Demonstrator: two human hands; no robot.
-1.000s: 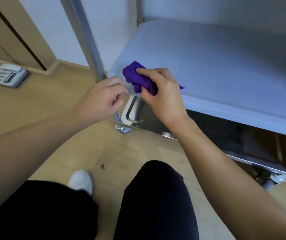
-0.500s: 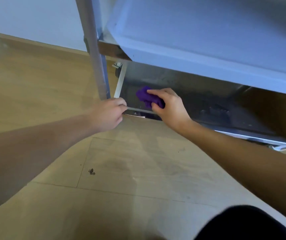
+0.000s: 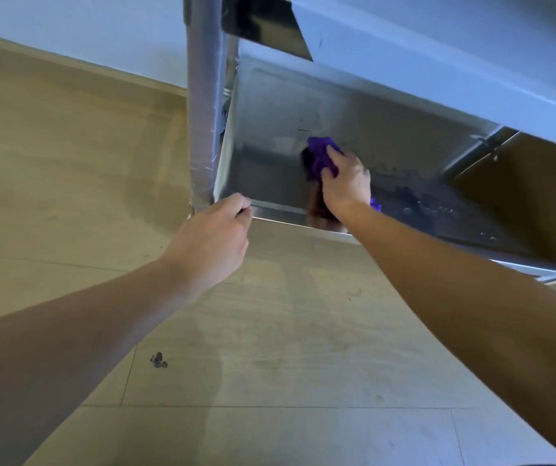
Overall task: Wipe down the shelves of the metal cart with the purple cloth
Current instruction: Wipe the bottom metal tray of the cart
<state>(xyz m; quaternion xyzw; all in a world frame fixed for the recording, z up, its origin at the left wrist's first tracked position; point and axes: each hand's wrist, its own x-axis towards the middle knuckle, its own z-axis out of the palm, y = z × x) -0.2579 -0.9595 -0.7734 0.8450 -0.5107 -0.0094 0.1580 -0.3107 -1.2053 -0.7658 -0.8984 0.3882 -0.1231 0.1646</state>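
Two grips: right hand (image 3: 345, 183) clutches crumpled purple cloth (image 3: 320, 156) on smeared metal shelf (image 3: 270, 169); left hand (image 3: 212, 240) pinches shelf rim.

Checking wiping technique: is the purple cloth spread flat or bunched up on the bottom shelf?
Bunched up. The purple cloth sits as a crumpled wad under the right hand, which grips it against the bottom shelf.

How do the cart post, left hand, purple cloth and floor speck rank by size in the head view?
cart post and left hand: about alike; the hand is nearer the camera
purple cloth, partly covered
floor speck
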